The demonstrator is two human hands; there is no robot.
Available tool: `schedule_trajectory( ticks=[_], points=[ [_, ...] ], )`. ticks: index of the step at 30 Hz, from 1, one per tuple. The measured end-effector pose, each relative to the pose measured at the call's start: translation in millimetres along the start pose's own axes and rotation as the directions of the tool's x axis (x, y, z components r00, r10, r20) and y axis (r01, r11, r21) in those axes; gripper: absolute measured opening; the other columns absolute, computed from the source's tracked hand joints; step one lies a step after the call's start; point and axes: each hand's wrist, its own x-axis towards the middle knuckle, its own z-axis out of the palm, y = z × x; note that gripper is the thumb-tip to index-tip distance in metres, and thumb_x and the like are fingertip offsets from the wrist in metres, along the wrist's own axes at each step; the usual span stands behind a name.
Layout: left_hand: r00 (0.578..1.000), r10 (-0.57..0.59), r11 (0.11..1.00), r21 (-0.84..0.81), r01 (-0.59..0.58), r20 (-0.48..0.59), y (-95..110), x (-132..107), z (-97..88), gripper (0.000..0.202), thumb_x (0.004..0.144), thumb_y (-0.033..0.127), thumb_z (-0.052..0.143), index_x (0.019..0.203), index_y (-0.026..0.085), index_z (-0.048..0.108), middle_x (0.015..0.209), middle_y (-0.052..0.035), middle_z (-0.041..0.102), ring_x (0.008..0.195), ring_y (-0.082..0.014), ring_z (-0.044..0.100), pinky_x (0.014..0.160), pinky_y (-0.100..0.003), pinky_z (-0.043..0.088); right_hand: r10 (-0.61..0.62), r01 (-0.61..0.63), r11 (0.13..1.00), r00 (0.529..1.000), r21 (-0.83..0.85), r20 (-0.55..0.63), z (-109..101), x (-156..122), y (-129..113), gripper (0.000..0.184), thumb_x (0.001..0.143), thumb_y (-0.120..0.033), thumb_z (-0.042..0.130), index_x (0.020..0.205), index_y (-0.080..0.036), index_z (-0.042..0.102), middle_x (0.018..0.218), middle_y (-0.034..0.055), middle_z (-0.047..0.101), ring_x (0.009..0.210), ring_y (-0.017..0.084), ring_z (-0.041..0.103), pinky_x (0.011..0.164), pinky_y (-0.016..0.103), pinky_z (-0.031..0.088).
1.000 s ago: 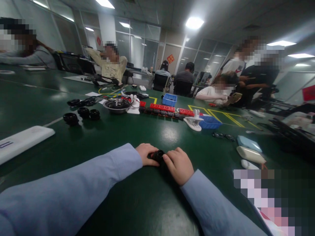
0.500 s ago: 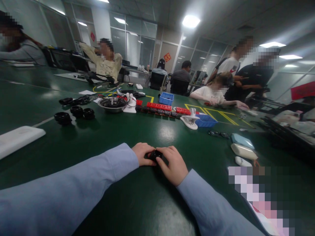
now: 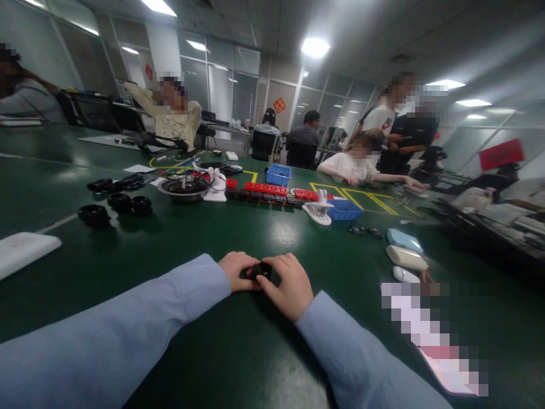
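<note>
Between my two hands, low over the green table (image 3: 204, 352), is a small black hollow round part (image 3: 264, 269). Its open rim shows, but fingers cover much of the rest. My left hand (image 3: 235, 270) is closed on its left side. From the right, my right hand (image 3: 292, 283) grips the same part with thumb and curled fingers. Similar glossy black round parts (image 3: 94, 216) stand farther off to the left.
Red blocks (image 3: 266, 188) run in a row across the far middle. Around them are a metal bowl (image 3: 168, 194), a white clip stand (image 3: 320, 209) and blue bins (image 3: 344, 209). Glasses (image 3: 365, 230) and small cases (image 3: 406, 257) lie right. Several people sit or stand beyond.
The view has turned a little to the right, so the table things sit farther left. Both hands still hold the black part, and its opening shows a bit more.
</note>
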Motion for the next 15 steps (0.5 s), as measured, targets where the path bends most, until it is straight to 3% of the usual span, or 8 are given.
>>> schedule_trajectory(
  ticks=[6, 15],
  points=[
    [1.000, -0.008, 1.000, -0.009, 0.008, 0.002, 0.3, 0.2, -0.8, 0.028, 0.070, 0.043, 0.061, 0.070, 0.017, 0.052, 0.065, 0.0028, 0.051, 0.066, -0.0156, 0.049, 0.062, -0.025, 0.034, 0.028, -0.028, 1.000, 1.000, -0.010, 0.000, -0.1, -0.3, -0.7, 0.022, 0.077, -0.025, 0.058, 0.097, -0.015, 0.060, 0.088, 0.0072, 0.061, 0.083, 0.021, 0.051, 0.075, 0.034, 0.043],
    [1.000, -0.007, 1.000, -0.013, 0.007, 0.002, 1.9, 0.1, -1.9, 0.028, 0.070, 0.043, 0.061, 0.069, 0.017, 0.050, 0.064, 0.0024, 0.051, 0.065, -0.0158, 0.048, 0.062, -0.025, 0.034, -0.032, 0.033, 0.999, 0.999, -0.029, 0.017, -0.4, 0.0, 1.4, 0.025, 0.078, -0.026, 0.059, 0.100, -0.014, 0.058, 0.089, 0.0074, 0.060, 0.084, 0.021, 0.049, 0.076, 0.034, 0.043]
  ],
)
